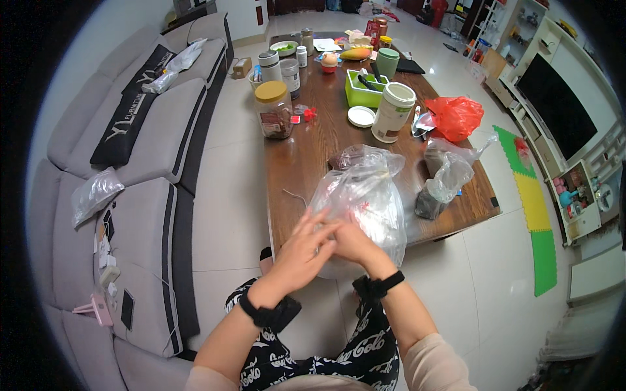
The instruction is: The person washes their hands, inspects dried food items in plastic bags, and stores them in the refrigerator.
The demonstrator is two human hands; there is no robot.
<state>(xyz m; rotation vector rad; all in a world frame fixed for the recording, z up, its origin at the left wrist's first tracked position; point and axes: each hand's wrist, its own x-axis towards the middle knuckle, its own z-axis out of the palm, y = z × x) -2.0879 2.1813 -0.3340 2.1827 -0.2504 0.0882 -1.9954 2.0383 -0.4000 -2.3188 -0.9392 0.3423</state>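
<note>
- Left hand (301, 251) and right hand (352, 242) both pinch a clear bag (365, 199) at the bench (303, 163) edge.
- White jar (392, 112) stands well beyond.

Taking the wooden table (306, 156) as the landmark: a large plastic bag (365, 202) sits at its near edge, with the left hand (301, 251) and right hand (352, 242) meeting on the bag's near side. To the right of that bag, a smaller bag (443, 182) lies by the table's right edge, and another bag (456, 117) lies behind it. A tall canister (393, 112) stands mid-table with a loose lid (360, 116) just left of it. A jar (274, 109) stands by the left edge. A tray (365, 88) sits behind the canister. A sofa (137, 169) runs left of the table.
</note>
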